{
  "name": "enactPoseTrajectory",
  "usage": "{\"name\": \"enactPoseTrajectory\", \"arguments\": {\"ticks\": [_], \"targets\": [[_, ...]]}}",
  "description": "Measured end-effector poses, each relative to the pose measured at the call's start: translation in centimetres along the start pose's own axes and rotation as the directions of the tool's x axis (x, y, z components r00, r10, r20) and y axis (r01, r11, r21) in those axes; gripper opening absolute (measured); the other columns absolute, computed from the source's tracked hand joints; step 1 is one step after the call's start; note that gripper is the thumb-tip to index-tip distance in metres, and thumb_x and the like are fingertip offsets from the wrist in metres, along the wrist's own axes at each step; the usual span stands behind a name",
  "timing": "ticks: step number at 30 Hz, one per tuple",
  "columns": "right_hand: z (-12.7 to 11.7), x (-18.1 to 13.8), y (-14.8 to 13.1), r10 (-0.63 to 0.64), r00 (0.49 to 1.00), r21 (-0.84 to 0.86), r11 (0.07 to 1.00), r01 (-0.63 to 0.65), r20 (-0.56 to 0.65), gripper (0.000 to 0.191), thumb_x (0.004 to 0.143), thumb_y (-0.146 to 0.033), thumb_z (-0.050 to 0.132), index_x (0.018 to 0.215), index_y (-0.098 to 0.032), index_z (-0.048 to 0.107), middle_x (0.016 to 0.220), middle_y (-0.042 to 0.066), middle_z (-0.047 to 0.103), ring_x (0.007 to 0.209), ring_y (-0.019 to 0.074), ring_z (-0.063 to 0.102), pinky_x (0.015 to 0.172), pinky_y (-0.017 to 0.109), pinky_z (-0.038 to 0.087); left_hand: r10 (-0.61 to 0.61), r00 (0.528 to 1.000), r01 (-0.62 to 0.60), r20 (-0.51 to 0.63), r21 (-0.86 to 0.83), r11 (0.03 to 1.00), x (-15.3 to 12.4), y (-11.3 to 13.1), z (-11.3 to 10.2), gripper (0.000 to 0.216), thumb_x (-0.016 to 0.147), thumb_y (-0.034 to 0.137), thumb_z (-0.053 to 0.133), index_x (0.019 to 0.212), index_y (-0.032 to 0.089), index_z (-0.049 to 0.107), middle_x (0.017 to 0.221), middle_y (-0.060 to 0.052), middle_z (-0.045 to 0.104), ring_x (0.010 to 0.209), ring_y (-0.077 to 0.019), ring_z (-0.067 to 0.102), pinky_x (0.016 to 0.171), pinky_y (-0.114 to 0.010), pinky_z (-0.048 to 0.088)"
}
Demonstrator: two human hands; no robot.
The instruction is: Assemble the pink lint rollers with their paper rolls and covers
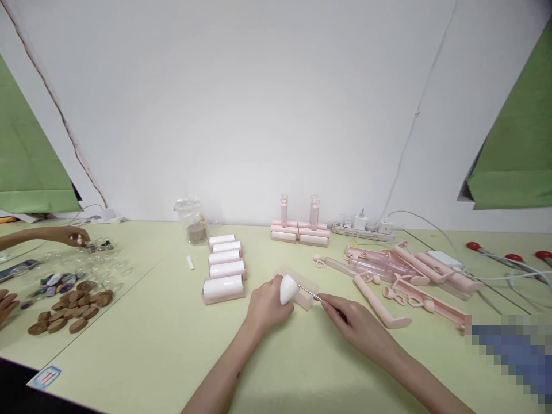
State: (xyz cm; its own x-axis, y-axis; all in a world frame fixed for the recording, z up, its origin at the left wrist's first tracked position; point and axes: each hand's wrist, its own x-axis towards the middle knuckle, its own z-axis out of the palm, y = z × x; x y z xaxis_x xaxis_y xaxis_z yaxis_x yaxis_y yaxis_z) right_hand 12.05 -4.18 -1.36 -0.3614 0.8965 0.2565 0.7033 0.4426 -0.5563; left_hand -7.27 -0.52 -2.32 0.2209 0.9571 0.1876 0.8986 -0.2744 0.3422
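My left hand (pixel 266 307) is closed around a white sticky roll (pixel 288 288), holding it over a pale pink holder tray (pixel 307 291) on the yellow-green table (pixel 172 345). My right hand (pixel 354 323) pinches a thin metal tool (pixel 309 293), whose tip touches the end of the roll. To the left of my hands lies a column of several white rolls in pink trays (pixel 224 267).
Pink handles and clear covers (pixel 401 276) lie scattered at right, with stacked pink parts (pixel 299 230) and a power strip (pixel 364 230) by the wall. A plastic bag (pixel 192 221) stands behind the rolls. At far left another person's hand (pixel 64 236) works over brown discs (pixel 71 313) and glass pieces.
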Motion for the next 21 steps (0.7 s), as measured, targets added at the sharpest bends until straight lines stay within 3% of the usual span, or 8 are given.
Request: {"name": "enactPoseTrajectory", "arguments": {"ticks": [5,13,18,21], "targets": [[0.1,0.2,-0.4,-0.013,1.000,0.024,1.000,0.013,0.001,0.035,0.088,-0.036,0.026,0.090,-0.025,0.059,0.076,0.004,0.064,0.070,0.0224,0.059,0.061,0.032,0.044,0.001,1.000,-0.001,0.015,-0.006,1.000,0.1,-0.2,-0.1,0.034,0.062,0.020,0.047,0.096,0.020,0.047,0.084,-0.006,0.063,0.075,-0.0246,0.059,0.053,-0.025,0.035],[-0.6,0.9,0.8,0.082,0.994,0.067,0.995,-0.078,-0.067,0.034,0.086,-0.041,0.030,0.088,-0.024,0.060,0.083,0.005,0.065,0.086,0.0250,0.058,0.069,0.033,0.045,-0.070,0.998,0.070,-0.006,-0.044,0.997,0.1,-0.6,-1.0,0.033,0.060,0.021,0.048,0.093,0.020,0.048,0.081,-0.007,0.063,0.072,-0.0257,0.059,0.053,-0.026,0.034],[-2.6,2.1,0.8,0.166,0.963,0.290,0.952,-0.100,-0.214,0.034,0.081,-0.048,0.039,0.096,-0.024,0.059,0.100,0.006,0.061,0.090,0.0234,0.056,0.073,0.032,0.046,-0.131,0.989,0.122,-0.073,-0.122,0.985,0.5,-0.7,-1.6,0.031,0.065,0.025,0.047,0.094,0.019,0.041,0.081,-0.005,0.060,0.072,-0.0232,0.058,0.052,-0.025,0.035],[-4.6,3.9,-0.3,0.161,0.937,0.446,0.895,-0.006,-0.310,0.031,0.076,-0.047,0.049,0.096,-0.024,0.055,0.099,0.005,0.061,0.094,0.0226,0.055,0.078,0.032,0.045,-0.076,0.987,0.027,-0.141,-0.323,0.946,1.3,0.0,-2.0,0.034,0.069,0.024,0.045,0.102,0.020,0.036,0.084,-0.003,0.056,0.074,-0.0198,0.055,0.058,-0.025,0.038]]}}
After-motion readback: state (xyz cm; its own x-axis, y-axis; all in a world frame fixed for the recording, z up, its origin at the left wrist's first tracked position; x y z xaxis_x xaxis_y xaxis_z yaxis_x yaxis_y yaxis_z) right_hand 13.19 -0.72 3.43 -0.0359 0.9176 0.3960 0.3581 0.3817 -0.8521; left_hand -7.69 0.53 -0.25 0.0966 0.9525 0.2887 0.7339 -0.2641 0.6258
